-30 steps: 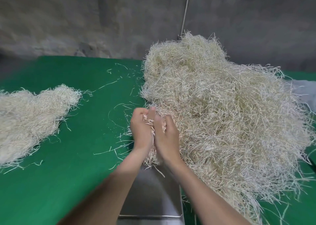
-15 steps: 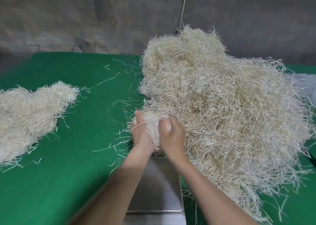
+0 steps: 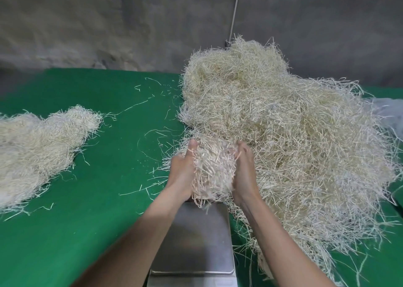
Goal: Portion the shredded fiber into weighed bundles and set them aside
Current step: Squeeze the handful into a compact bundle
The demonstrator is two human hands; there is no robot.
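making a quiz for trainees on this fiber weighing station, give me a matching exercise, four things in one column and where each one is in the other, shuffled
Things
1. large fiber heap
2. smaller fiber pile
3. fiber bundle
4. metal scale platform

Places
A. cupped between left hand and right hand
B. nearest the camera, under the forearms
C. right half of the green table
D. far left of the table

Pairs: 1-C, 2-D, 3-A, 4-B
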